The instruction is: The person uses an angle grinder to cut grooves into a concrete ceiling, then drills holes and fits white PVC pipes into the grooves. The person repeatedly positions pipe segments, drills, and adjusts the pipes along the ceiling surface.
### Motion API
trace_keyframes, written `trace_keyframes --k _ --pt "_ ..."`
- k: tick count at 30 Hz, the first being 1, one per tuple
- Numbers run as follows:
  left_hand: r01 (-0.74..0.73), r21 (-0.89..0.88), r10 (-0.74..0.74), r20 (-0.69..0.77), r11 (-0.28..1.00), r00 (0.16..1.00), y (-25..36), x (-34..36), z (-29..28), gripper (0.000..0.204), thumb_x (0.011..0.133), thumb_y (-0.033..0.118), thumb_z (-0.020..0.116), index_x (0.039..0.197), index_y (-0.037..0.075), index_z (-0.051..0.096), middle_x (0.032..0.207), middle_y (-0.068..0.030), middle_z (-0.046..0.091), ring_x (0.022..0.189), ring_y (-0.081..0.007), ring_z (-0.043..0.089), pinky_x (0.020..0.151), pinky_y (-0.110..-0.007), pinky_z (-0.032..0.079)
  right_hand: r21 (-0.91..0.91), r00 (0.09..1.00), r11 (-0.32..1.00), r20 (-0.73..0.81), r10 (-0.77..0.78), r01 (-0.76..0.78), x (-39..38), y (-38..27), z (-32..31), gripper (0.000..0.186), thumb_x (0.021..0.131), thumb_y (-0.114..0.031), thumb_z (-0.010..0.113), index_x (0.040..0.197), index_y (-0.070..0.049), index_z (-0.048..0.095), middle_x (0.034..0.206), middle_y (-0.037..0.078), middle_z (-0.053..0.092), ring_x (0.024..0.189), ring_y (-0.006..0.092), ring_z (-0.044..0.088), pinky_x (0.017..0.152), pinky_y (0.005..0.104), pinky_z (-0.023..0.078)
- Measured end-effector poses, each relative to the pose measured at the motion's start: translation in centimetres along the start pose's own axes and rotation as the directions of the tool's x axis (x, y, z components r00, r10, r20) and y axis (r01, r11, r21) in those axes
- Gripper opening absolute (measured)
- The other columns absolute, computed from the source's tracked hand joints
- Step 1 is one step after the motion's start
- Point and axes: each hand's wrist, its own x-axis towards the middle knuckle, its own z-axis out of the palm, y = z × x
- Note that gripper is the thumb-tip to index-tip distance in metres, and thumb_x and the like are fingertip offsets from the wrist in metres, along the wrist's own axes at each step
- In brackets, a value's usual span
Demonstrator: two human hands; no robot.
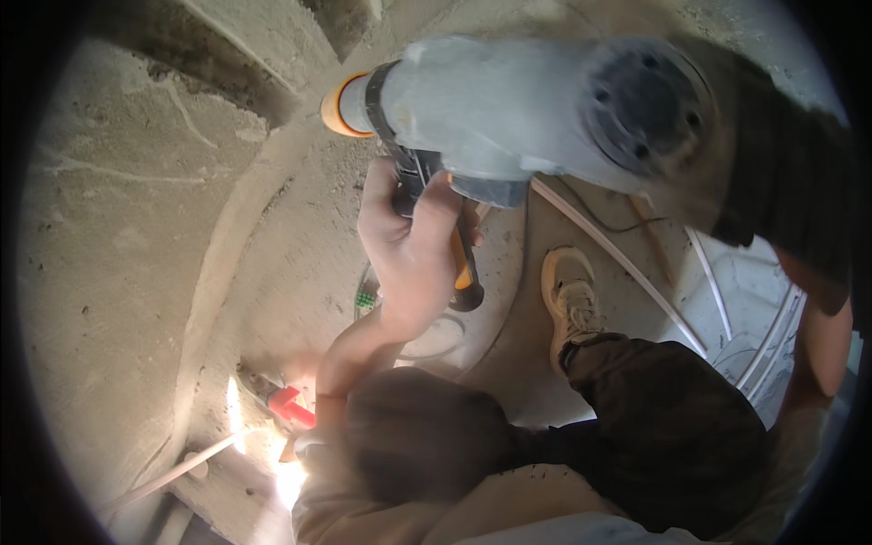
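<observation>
A large grey rotary hammer (509,100) spans the upper part of the view, its orange-ringed front end (343,105) pointing left toward the concrete wall. The bit barely shows, and I cannot tell whether it touches the wall. My left hand (409,227) is closed around the black and orange side handle (465,272) below the collar. At the far right, my right forearm (822,350) rises to the dark rear of the tool (790,163). That hand's fingers are hidden behind it.
Dark grooves (209,64) are cut into the wall at the upper left. A red object (291,406) lies low on the left near a pale pipe (173,472). Long pale strips (627,263) and thin cable lie on the floor near my shoe (572,300). Light-coloured sheeting (749,291) is at right.
</observation>
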Motion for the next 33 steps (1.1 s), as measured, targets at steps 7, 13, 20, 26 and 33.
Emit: trace_keyframes --k 7,13,20,26,33 --pt "-0.048 0.206 0.048 0.005 0.977 0.999 0.9 0.8 -2.1 0.030 0.096 0.020 0.060 0.112 -0.006 0.057 0.080 -0.0119 0.067 0.058 -0.0168 0.067 0.051 -0.027 0.053 0.098 0.992 0.988 -0.049 -0.114 0.119 1.1 -1.3 0.7 0.074 0.068 -0.020 0.090 0.132 0.003 0.059 0.127 0.020 0.066 0.109 0.0313 0.069 0.096 0.0415 0.055" --pt "-0.046 0.227 0.058 -0.046 0.973 0.997 -0.1 2.8 -5.3 0.028 0.096 0.020 0.060 0.109 -0.005 0.058 0.077 -0.0110 0.067 0.055 -0.0157 0.064 0.051 -0.027 0.053 0.293 0.935 0.894 -0.215 -0.283 0.339 3.6 -4.1 3.2 0.078 0.068 -0.020 0.090 0.135 0.004 0.058 0.129 0.022 0.065 0.110 0.0330 0.069 0.097 0.0423 0.055" --pt "0.011 0.242 -0.004 -0.031 0.970 1.000 -0.4 1.5 -5.9 0.021 0.095 0.015 0.064 0.102 -0.003 0.057 0.072 -0.0077 0.064 0.055 -0.0123 0.061 0.051 -0.025 0.048 0.508 0.925 0.773 -0.199 -0.325 0.381 2.2 -4.8 4.7 0.079 0.067 -0.027 0.089 0.131 0.006 0.058 0.123 0.021 0.067 0.107 0.0350 0.069 0.093 0.0441 0.054" --pt "-0.118 0.346 0.113 0.033 0.931 0.993 -0.1 -0.5 -6.8 0.023 0.094 0.015 0.068 0.102 -0.004 0.057 0.075 -0.0035 0.063 0.058 -0.0084 0.059 0.053 -0.024 0.047 0.792 0.939 0.529 -0.155 -0.308 0.304 0.8 -7.0 6.2 0.074 0.070 -0.037 0.091 0.122 0.007 0.063 0.101 0.019 0.072 0.084 0.0321 0.073 0.073 0.0396 0.055" --pt "-0.057 0.346 0.040 0.055 0.937 0.998 1.2 -0.6 -9.8 0.027 0.094 0.020 0.068 0.100 -0.004 0.058 0.076 -0.0040 0.064 0.058 -0.0090 0.060 0.051 -0.024 0.048 0.789 0.948 0.546 -0.141 -0.285 0.281 0.3 -12.4 5.2 0.088 0.072 -0.046 0.094 0.129 0.009 0.057 0.117 0.020 0.066 0.100 0.0300 0.068 0.083 0.0358 0.053"
